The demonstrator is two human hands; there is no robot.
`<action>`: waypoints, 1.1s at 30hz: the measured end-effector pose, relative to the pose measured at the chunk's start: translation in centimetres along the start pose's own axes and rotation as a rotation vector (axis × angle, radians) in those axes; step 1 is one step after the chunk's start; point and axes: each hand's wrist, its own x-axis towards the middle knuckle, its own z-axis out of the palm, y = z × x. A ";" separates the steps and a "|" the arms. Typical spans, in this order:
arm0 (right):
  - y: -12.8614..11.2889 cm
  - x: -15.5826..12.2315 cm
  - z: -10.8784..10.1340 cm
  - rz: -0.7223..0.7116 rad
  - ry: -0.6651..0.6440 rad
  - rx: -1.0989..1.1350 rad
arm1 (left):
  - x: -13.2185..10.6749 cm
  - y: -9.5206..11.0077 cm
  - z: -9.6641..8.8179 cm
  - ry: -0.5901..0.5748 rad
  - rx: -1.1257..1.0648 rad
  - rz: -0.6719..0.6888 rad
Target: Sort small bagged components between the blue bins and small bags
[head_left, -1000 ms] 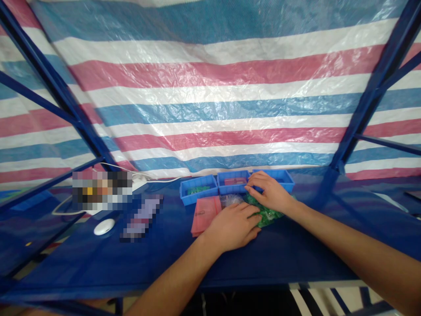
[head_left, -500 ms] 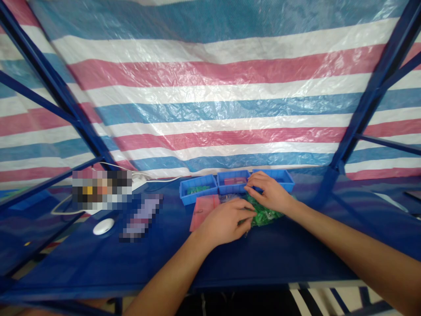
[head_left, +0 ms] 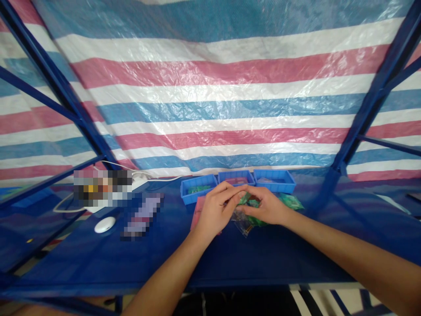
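Observation:
My left hand [head_left: 217, 206] and my right hand [head_left: 268, 206] meet at the fingertips above the middle of the table. Both are closed around a small green piece [head_left: 244, 199], mostly covered by the fingers. Below them lie a clear plastic bag [head_left: 244, 226] and green pieces [head_left: 258, 220], partly hidden by my right hand. A pink sheet or pouch [head_left: 196, 215] lies partly under my left hand. More green pieces [head_left: 291, 201], looking wrapped in clear plastic, lie beyond my right wrist.
Three blue bins stand in a row behind my hands: a left bin [head_left: 183, 195] with green pieces, a middle bin [head_left: 252, 176] with something pinkish, and a right bin [head_left: 291, 186] with a clear item. A white oval object [head_left: 105, 224] and a power strip [head_left: 140, 181] are at left.
My hands have come together; the right moved down from near the bins and the left shifted slightly left and up. The green pile is now more covered, and the clear bag shows more.

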 end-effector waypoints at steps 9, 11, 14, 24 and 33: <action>1.5 0.2 0.9 0.217 0.144 0.304 | 0.0 -0.8 0.2 0.065 0.032 -0.095; 1.5 0.4 0.8 0.219 0.152 0.366 | -0.1 -1.0 0.3 0.084 0.025 -0.140; 1.5 0.6 0.7 0.204 0.170 0.394 | -0.1 -1.2 0.2 0.059 -0.010 -0.175; 1.3 0.9 0.6 0.165 0.260 0.434 | -0.1 -1.4 0.4 0.050 0.004 -0.147; 1.9 0.7 0.4 0.149 0.401 0.319 | -0.4 -1.1 0.2 0.005 0.204 0.005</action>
